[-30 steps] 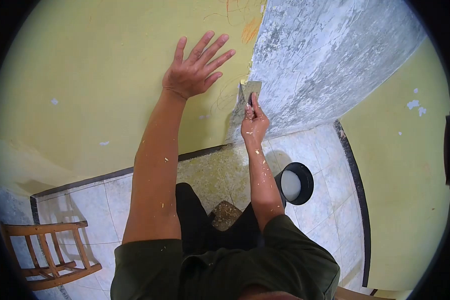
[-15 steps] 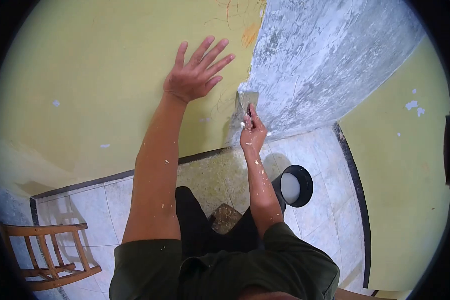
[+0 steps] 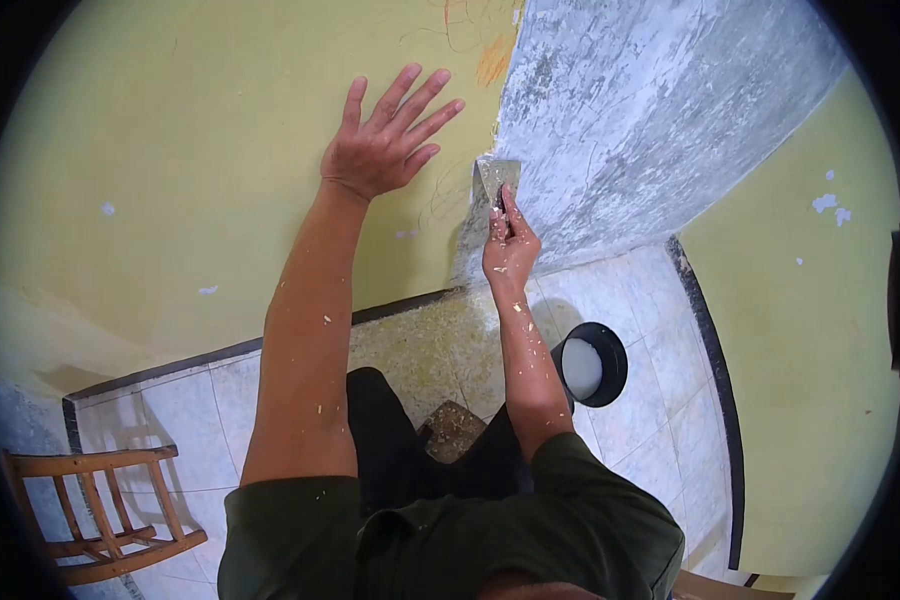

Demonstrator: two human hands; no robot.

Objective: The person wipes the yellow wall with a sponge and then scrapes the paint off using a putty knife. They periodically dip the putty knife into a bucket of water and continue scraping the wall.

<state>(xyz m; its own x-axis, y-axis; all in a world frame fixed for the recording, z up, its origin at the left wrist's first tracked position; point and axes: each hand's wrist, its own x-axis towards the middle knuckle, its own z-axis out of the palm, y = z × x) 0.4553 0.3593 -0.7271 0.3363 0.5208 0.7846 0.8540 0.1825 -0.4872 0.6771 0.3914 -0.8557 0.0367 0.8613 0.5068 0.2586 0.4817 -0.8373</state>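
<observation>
My right hand [image 3: 511,240] grips a putty knife [image 3: 500,173] with a broad metal blade. Its blade edge lies at the border between the yellow-green paint [image 3: 220,180] and the bare grey-white plaster [image 3: 620,130]. To the left of it, my left hand [image 3: 378,135] rests flat on the painted wall with fingers spread, holding nothing. Paint flakes cling to both forearms and to the fingers of my right hand. Orange and red scribbles [image 3: 492,60] mark the paint above the hands.
A black bucket [image 3: 618,365] with whitish contents stands on the tiled floor [image 3: 650,400] at my right. Paint chips [image 3: 410,345] litter the floor at the wall's foot. A wooden chair or stool [image 3: 100,462] is at lower left. A dark skirting strip [image 3: 210,357] edges the wall.
My right hand has pushed the putty knife a little upward along the paint edge. My left hand stays spread on the wall, with only a slight shift in view.
</observation>
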